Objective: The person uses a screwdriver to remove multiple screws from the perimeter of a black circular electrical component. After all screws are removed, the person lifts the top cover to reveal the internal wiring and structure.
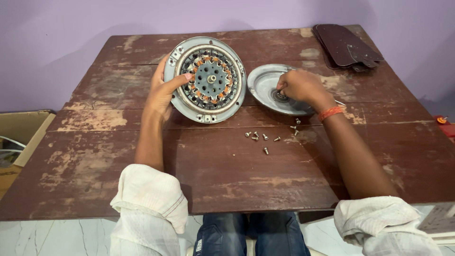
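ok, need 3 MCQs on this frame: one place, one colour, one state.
1. Where do the loose screws lie?
A. inside the cover
B. on the table in front of the cover
C. in the box

2. What colour is the band on the right wrist?
A. orange
B. blue
C. white

3. How does the motor sit?
A. flat on the table
B. tilted up on edge, held by the left hand
C. hanging off the table edge

Answers:
1 B: the screws are scattered on the bare table, nearer the person than the cover.
2 A: the band is orange.
3 B: the left hand grips its rim, windings facing the camera; the right hand is at the cover's hub.
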